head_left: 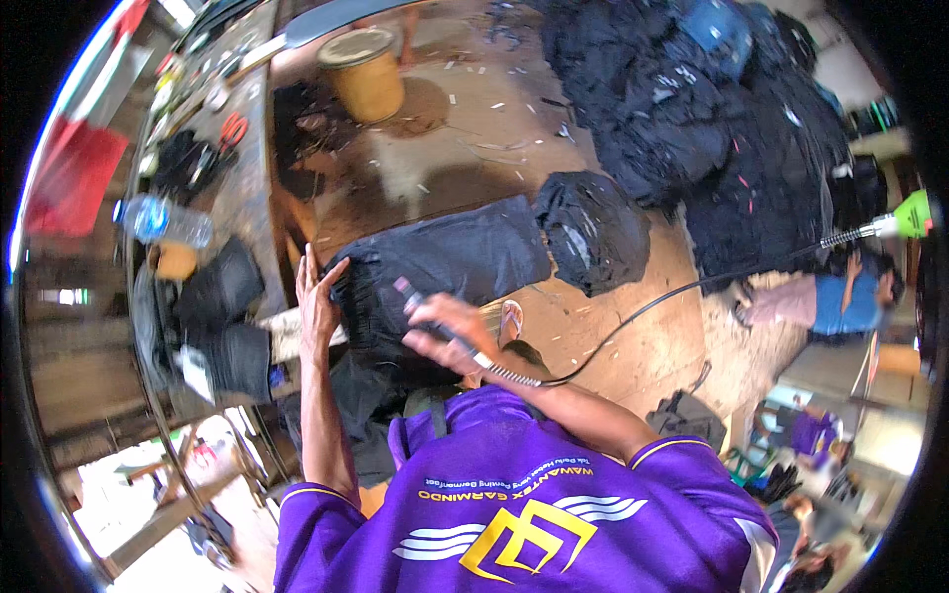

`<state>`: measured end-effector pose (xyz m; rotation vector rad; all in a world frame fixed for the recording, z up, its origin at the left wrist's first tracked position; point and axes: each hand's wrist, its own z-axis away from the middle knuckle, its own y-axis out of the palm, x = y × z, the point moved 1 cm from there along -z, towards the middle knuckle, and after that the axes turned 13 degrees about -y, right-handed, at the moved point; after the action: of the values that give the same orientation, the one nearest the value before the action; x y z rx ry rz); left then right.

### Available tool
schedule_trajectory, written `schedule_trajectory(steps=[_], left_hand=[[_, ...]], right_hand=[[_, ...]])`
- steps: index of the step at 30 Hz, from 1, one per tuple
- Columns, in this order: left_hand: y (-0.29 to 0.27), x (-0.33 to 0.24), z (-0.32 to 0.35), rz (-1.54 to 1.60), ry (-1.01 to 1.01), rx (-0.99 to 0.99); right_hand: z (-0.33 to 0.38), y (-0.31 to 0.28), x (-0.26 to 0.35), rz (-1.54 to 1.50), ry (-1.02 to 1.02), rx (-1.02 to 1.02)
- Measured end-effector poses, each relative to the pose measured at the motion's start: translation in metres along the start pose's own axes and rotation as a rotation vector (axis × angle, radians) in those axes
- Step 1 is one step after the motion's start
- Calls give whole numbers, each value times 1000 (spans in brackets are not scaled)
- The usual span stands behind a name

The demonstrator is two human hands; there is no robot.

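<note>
A folded black garment (465, 252), like dark denim, lies stretched in front of me. My left hand (321, 292) rests at its left end with the fingers spread and straight. My right hand (450, 326) is closed around a rotary tool handpiece (407, 295), whose pinkish tip points toward the garment's left part. The hand and tip are a little blurred, so whether the tip touches the cloth I cannot tell. From the handpiece's rear a spring-sleeved black flexible shaft (633, 318) curves away to a green motor unit (909, 213) at the far right.
A black bundle (593, 232) sits beyond the garment's right end. Dark clothes are heaped (682, 119) at the far right. A yellow bucket (371, 84) stands on the floor ahead. Left, a bench holds orange-handled scissors (232, 130) and a water bottle (163, 222). Other people (830, 301) are at right.
</note>
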<state>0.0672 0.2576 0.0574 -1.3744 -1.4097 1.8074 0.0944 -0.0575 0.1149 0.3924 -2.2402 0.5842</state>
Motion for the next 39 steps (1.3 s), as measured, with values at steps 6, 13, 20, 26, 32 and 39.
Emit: schedule_trajectory(steps=[6, 13, 20, 26, 32, 39], left_hand=[[7, -79, 89, 316, -192, -72], [33, -66, 66, 260, -347, 116], [78, 2, 34, 691, -385, 255], [73, 31, 52, 657, -507, 225], [42, -25, 69, 749, -599, 204], [26, -59, 74, 891, -612, 104]], right_hand=[[-16, -64, -83, 351, 41, 63], [-1, -42, -130, 332, -18, 171], [9, -56, -169, 231, -143, -33], [19, -71, -198, 99, -122, -14], [-5, -69, -181, -293, -90, -275], [-19, -37, -156, 12, 184, -28]])
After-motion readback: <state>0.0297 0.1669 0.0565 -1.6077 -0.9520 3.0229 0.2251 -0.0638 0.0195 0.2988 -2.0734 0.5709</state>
